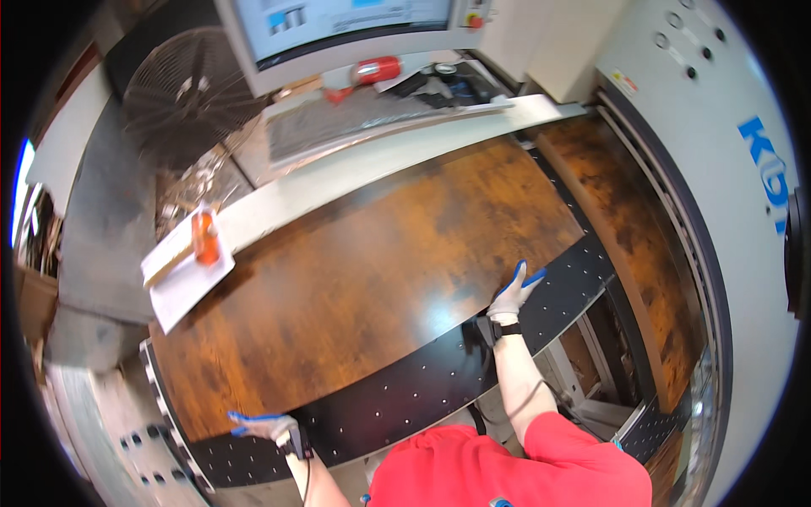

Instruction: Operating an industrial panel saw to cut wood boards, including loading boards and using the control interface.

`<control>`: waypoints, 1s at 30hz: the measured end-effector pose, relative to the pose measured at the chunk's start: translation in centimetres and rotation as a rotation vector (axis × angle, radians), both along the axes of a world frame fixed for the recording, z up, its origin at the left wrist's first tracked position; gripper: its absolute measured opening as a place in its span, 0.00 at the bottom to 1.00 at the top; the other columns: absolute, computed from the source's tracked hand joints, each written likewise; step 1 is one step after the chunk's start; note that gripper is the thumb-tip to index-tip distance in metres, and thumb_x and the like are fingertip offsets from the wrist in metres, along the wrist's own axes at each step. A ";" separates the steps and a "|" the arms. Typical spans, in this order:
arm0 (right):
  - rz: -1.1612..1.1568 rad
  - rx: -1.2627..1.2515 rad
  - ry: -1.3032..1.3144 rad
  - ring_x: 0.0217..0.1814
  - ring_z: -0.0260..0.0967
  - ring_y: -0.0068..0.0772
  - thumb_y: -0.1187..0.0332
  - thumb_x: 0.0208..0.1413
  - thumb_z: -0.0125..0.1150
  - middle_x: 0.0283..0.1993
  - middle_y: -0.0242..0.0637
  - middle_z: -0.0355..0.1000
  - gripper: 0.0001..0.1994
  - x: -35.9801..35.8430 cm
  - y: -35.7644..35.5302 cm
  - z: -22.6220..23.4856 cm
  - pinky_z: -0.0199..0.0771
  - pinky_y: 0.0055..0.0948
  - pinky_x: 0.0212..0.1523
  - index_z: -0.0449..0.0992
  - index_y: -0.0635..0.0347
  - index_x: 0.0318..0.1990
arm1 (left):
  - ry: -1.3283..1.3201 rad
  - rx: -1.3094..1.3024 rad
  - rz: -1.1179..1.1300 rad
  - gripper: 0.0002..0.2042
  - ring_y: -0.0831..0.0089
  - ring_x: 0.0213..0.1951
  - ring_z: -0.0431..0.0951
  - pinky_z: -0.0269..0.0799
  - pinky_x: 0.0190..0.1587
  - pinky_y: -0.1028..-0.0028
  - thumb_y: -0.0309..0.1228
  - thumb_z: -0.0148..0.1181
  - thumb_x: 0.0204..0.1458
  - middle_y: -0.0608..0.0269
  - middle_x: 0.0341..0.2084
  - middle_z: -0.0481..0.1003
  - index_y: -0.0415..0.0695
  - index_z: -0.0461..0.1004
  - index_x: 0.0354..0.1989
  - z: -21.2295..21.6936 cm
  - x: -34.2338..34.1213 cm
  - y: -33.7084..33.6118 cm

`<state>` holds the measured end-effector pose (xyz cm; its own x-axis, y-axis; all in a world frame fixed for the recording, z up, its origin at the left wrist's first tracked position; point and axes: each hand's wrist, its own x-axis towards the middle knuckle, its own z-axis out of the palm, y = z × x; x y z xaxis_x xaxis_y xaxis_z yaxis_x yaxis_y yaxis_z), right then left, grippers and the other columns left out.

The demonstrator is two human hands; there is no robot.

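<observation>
1. Nearest to you is your red cloth sleeve [583, 460], with your bare forearms reaching forward past it.
2. Your left hand [269, 426], in a white glove with blue fingertips, is at the panel's near edge, close to its left corner; its fingers are spread wide and grasp nothing.
3. Your right hand [508, 302], gloved alike, is at the same edge farther right, thumb and fingers wide apart. You cannot tell how firmly either hand touches.
4. Under them you have a black counter [397, 404] dotted with small pale spots.
5. The large rectangular panel of brown, dark-mottled wood grain [363, 287] lies flat on the counter, ahead of your hands.
6. To your right lies a second brown wood-grain panel [655, 245].
7. Beyond the large panel's left end, an orange bottle-like object [204, 240] rests on white paper [186, 291].
8. Farthest off, you have a round dark fan [190, 114] and a lit monitor [346, 25].
</observation>
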<state>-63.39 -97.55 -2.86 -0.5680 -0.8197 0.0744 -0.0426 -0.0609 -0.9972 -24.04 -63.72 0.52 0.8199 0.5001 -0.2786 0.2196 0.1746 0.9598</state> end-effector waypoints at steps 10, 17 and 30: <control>0.373 0.071 0.087 0.84 0.24 0.43 0.49 0.60 0.64 0.81 0.52 0.31 0.52 -5.8 1.2 -0.9 0.26 0.36 0.79 0.34 0.67 0.76 | -0.099 0.908 -0.439 0.34 0.52 0.74 0.48 0.36 0.77 0.60 0.48 0.31 0.72 0.36 0.72 0.50 0.30 0.42 0.74 -9.1 3.3 9.4; -0.292 -0.008 0.648 0.74 0.54 0.49 0.64 0.54 0.69 0.69 0.52 0.60 0.37 -34.1 8.4 5.0 0.49 0.46 0.74 0.58 0.68 0.68 | -0.478 0.732 -0.888 0.25 0.51 0.63 0.67 0.62 0.67 0.56 0.39 0.45 0.70 0.41 0.64 0.63 0.34 0.59 0.68 -4.2 -9.7 4.8; -0.483 0.632 0.023 0.54 0.75 0.37 0.40 0.55 0.66 0.51 0.47 0.78 0.40 -89.7 33.4 3.3 0.71 0.33 0.55 0.74 0.77 0.54 | 0.574 -0.265 -2.332 0.19 0.64 0.53 0.79 0.75 0.58 0.66 0.39 0.43 0.71 0.54 0.52 0.76 0.40 0.67 0.62 -0.4 -64.1 -23.9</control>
<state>-153.06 -64.13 0.46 -0.8754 -0.3743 -0.3060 0.0585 0.5464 -0.8355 -88.17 -87.60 0.11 -0.3942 -0.7960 -0.4593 0.2732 -0.5787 0.7684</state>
